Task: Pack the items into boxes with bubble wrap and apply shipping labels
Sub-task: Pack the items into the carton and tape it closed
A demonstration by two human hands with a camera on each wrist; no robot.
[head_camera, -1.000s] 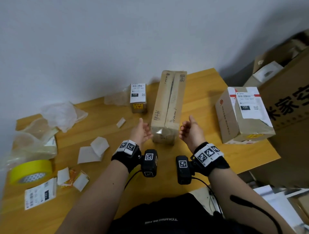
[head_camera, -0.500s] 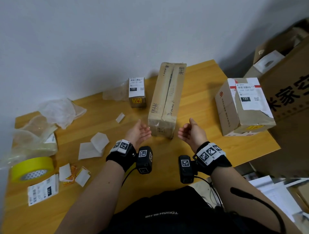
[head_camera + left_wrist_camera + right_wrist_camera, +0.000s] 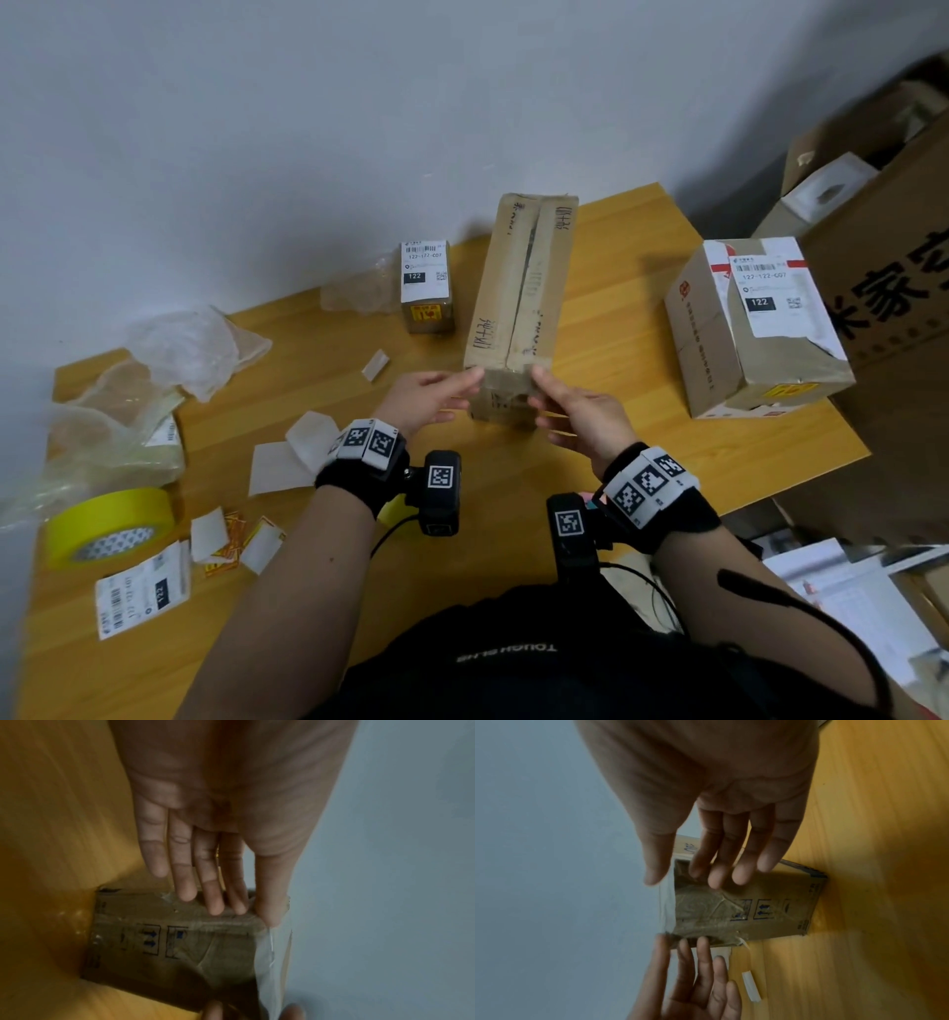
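Change: both hands, previously held apart from the long box [image 3: 518,303], were closed in onto its near end.
Left hand [image 3: 426,398]: fingers straight, pressed at 9 o'clock.
Right hand [image 3: 580,411]: released, fingers touching at 3 o'clock.
Implication: tape smoothing judged under way; label not yet applied.

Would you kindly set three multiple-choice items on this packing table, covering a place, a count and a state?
1. Where is the yellow tape roll?
A. near left of the table
B. on the long box
C. far right corner

2. How many boxes carry a shipping label?
A. none
B. two
C. three

3. How does the left hand meet the long box?
A. straight fingers touching its near end
B. fist apart
C. lifting it

A: it lies near the left edge.
B: small box and large box are labelled.
A: the fingers reach the end flat.
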